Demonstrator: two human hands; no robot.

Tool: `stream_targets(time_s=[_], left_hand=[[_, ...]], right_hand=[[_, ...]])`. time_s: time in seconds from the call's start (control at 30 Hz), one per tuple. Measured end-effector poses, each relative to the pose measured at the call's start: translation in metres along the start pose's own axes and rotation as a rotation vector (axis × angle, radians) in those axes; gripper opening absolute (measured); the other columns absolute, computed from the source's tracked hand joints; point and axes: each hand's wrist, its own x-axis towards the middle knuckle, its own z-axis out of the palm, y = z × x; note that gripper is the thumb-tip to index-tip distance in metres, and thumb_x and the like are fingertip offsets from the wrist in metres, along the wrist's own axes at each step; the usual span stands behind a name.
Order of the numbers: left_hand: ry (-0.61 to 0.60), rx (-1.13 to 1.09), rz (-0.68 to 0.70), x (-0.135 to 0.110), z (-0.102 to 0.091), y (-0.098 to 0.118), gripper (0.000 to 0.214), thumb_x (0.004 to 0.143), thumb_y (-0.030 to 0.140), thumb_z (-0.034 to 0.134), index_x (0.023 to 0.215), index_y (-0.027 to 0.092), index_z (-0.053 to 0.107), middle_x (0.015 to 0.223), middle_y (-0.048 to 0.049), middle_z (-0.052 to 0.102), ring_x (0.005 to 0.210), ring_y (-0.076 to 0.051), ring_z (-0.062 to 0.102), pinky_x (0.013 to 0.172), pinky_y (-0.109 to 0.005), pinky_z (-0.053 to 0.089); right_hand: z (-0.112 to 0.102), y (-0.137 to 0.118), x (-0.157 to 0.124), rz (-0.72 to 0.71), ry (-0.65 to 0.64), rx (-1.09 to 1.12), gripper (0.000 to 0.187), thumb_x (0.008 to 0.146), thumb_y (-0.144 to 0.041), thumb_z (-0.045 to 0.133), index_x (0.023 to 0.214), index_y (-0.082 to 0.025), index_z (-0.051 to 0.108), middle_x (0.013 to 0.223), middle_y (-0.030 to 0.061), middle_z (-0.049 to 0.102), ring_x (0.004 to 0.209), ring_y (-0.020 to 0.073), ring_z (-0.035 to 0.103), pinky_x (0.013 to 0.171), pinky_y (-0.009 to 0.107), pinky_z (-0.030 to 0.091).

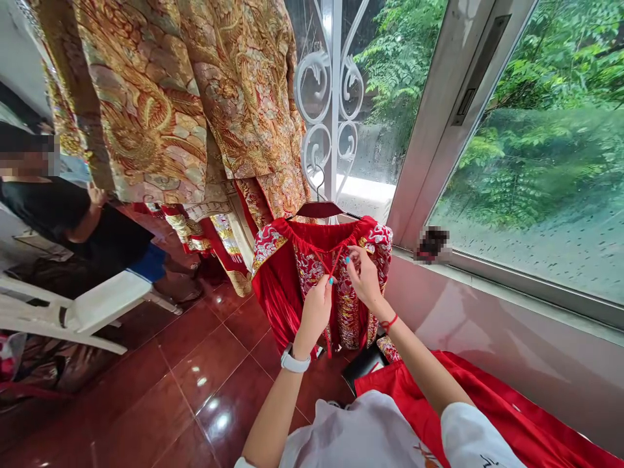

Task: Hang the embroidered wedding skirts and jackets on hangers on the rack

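Observation:
A small red embroidered garment (283, 286) hangs on a dark wooden hanger (319, 209) hooked to a white window grille (331, 97). Thin red cords (333, 261) run down from its neckline. My left hand (318, 304), with a white watch at the wrist, pinches one cord in front of the garment. My right hand (363, 276), a red string round its wrist, pinches the other cord near the collar. Both hands are closed on the cords, close together.
Large gold-embroidered robes (160, 104) hang at the upper left. A person in black (73, 227) sits at the left by a white plastic chair (92, 305). Red cloth (487, 403) lies along the window wall (511, 344). The floor is glossy red tile (185, 390).

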Motion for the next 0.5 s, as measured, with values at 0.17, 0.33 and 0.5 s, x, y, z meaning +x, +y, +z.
stream_targets(time_s=[0.17, 0.33, 0.5], left_hand=[[-0.020, -0.012, 0.014, 0.000, -0.003, 0.002, 0.024, 0.097, 0.032, 0.049, 0.106, 0.020, 0.067, 0.081, -0.0074, 0.070, 0.073, -0.024, 0.065, 0.070, -0.032, 0.044], [-0.044, -0.032, -0.019, 0.010, 0.001, 0.004, 0.016, 0.092, 0.029, 0.053, 0.079, 0.021, 0.057, 0.065, -0.0007, 0.056, 0.060, -0.018, 0.050, 0.065, -0.030, 0.035], [-0.144, -0.210, -0.024, 0.018, -0.003, 0.008, 0.036, 0.094, 0.047, 0.042, 0.072, 0.020, 0.049, 0.060, 0.0042, 0.041, 0.057, -0.013, 0.037, 0.059, -0.028, 0.030]], right_hand=[[-0.016, 0.007, 0.001, -0.479, -0.094, -0.530, 0.023, 0.101, -0.029, 0.047, 0.108, -0.022, 0.068, 0.095, 0.0088, 0.064, 0.088, 0.0220, 0.056, 0.075, 0.033, 0.048], [-0.011, -0.004, 0.028, -0.640, -0.123, -0.531, 0.024, 0.102, -0.023, 0.044, 0.097, -0.022, 0.068, 0.109, 0.0086, 0.066, 0.089, 0.0192, 0.055, 0.079, 0.031, 0.045], [0.004, 0.004, 0.034, -0.713, -0.312, -0.630, 0.026, 0.100, -0.017, 0.046, 0.115, -0.019, 0.066, 0.093, 0.0074, 0.065, 0.080, 0.0192, 0.054, 0.071, 0.030, 0.042]])
